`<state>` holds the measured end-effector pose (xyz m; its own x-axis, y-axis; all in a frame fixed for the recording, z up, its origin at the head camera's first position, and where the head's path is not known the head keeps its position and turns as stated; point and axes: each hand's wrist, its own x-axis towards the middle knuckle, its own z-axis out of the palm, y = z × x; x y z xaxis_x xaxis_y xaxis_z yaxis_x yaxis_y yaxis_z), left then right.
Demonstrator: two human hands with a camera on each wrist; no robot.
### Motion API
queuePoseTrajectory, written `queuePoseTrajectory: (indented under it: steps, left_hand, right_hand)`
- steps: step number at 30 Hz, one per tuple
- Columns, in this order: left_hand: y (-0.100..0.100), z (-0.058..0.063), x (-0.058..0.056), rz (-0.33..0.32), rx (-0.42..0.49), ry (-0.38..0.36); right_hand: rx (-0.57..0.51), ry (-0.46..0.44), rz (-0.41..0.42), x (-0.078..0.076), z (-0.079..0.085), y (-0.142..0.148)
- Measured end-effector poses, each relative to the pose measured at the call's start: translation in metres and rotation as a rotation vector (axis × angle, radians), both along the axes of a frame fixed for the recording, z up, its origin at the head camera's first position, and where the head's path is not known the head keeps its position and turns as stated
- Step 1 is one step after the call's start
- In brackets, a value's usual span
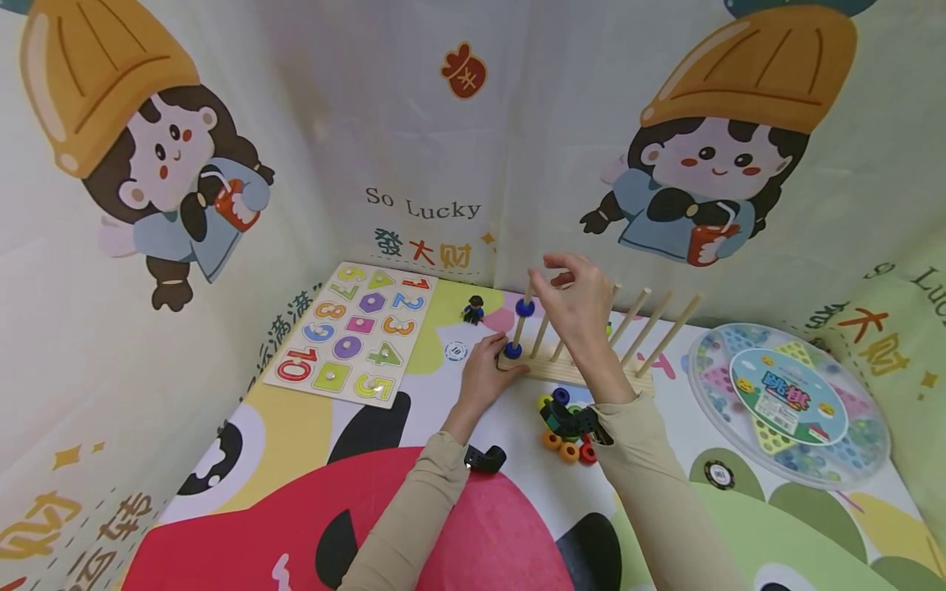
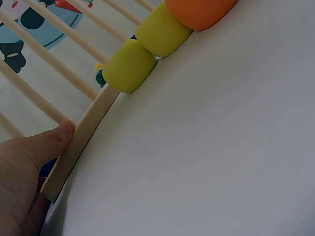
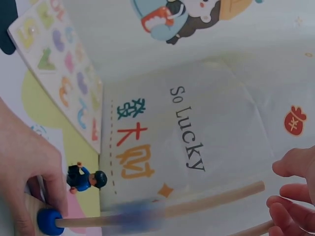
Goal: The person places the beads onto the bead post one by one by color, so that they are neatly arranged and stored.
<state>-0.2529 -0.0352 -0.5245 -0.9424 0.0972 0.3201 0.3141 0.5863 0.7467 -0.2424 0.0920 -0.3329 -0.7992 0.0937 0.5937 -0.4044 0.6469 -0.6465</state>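
Observation:
My left hand grips the left end of a wooden peg rack, its thumb on the front of the base. One blue bead sits at the foot of the leftmost peg. Higher on that peg is a second blue bead, blurred in the right wrist view and touched by no finger. My right hand is beside the peg's top, fingers loosely bent around nothing. Several coloured beads lie in front of the rack, partly hidden by the right wrist camera.
A number puzzle board lies at the left. Behind the rack stands a small toy figure. A round Chinese checkers box is at the right, with a black chip near it. Printed curtains hang behind the table.

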Motion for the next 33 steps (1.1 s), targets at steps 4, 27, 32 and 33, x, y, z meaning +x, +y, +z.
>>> queuePoseTrajectory:
  steps: [4, 27, 32, 33]
  left_hand:
    - [0.0, -0.001, 0.0, 0.0, -0.002, 0.003]
    - [-0.002, -0.001, -0.003, -0.007, -0.006, -0.015]
    - [0.0, 0.0, -0.002, -0.005, -0.02, -0.015]
    - [0.0, 0.0, -0.002, -0.005, -0.022, -0.014]
  right_hand:
    - [-0.019, 0.019, 0.015, 0.002, 0.0, 0.001]
    - [-0.098, -0.108, 0.056, 0.026, -0.047, 0.029]
    - [-0.103, -0.181, 0.043, 0.032, -0.068, 0.04]
    - [-0.101, -0.194, 0.04, 0.033, -0.072, 0.042]
